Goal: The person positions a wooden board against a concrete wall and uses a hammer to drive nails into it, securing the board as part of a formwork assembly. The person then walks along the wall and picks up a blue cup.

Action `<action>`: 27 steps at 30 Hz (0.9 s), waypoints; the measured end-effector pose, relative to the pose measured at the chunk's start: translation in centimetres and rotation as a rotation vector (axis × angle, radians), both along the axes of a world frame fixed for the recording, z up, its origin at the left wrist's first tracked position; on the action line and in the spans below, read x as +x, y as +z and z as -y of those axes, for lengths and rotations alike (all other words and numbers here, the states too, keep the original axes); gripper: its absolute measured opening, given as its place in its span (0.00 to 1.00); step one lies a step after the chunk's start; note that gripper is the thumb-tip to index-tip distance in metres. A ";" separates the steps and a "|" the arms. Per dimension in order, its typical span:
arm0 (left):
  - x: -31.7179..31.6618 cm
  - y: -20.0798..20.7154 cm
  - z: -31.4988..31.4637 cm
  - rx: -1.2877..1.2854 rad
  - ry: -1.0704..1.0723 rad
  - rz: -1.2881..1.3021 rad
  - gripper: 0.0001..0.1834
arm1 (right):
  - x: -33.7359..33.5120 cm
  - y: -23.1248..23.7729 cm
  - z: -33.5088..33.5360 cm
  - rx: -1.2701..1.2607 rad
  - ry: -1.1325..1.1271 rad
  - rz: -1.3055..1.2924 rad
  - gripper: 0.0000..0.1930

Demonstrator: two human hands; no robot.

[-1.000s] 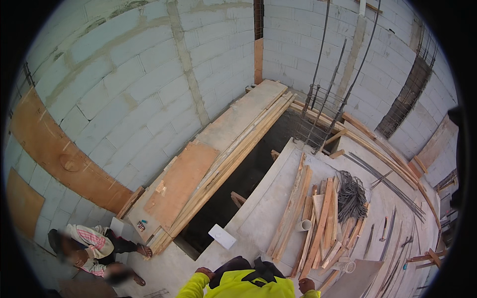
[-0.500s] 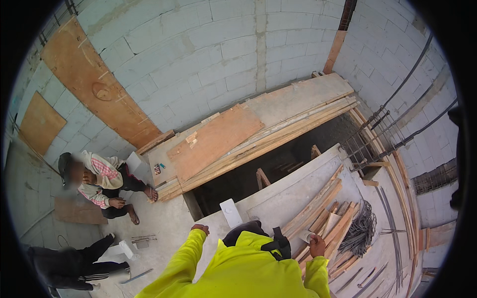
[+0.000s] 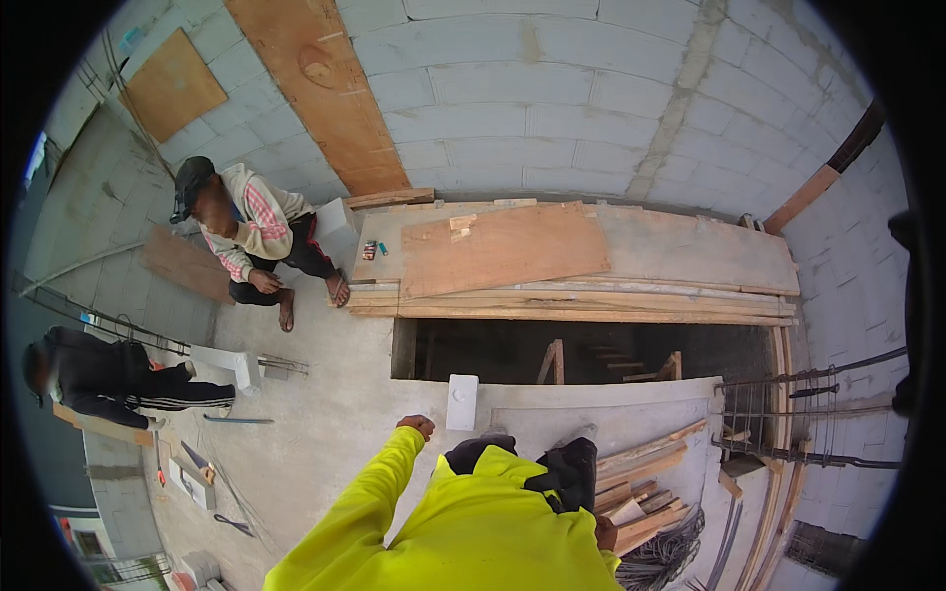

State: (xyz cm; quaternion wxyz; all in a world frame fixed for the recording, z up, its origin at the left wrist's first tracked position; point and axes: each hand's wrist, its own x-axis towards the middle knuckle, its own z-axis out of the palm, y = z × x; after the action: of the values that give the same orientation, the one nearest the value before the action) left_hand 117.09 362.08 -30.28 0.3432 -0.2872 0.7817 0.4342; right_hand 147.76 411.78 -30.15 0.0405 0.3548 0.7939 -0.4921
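My left hand [image 3: 418,426] is held out over the concrete floor, its fingers curled closed, and I see nothing in them. Just right of it in the picture, a white block [image 3: 461,402] lies by the edge of the floor opening. My right hand [image 3: 605,533] hangs low by my side, close to the stacked timber strips [image 3: 641,463]. The yellow sleeve and body hide most of it, so its fingers and anything in them do not show.
A long dark floor opening [image 3: 493,350] lies ahead, bordered by planks [image 3: 690,307] and a loose plywood sheet [image 3: 512,251]. One person [image 3: 261,231] sits at left; another [image 3: 94,369] bends near a handsaw [image 3: 197,460]. Rebar [image 3: 818,389] juts at right; coiled wire [image 3: 670,557] lies below.
My view has turned left, so the room has swung to the right and levelled. My right hand, earlier around a small white cup, has dropped lower and is mostly hidden. The left hand stays closed.
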 end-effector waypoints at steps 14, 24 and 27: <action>6.6 0.1 -22.6 0.055 -0.066 -0.189 0.14 | -18.7 5.1 -29.3 -0.094 0.034 0.055 0.07; 6.1 -1.1 -20.5 0.152 0.414 -0.095 0.10 | -21.9 2.3 -26.9 -0.164 0.185 0.193 0.09; 6.4 -0.8 -18.4 0.153 0.610 -0.111 0.07 | -23.0 2.4 -25.4 -0.079 0.398 0.178 0.09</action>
State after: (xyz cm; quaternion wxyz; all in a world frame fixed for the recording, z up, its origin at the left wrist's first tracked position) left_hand 123.45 380.45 -31.08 0.1745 -0.4576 0.6423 0.5896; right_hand 124.79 437.20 -27.73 0.2204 0.2313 0.8217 -0.4719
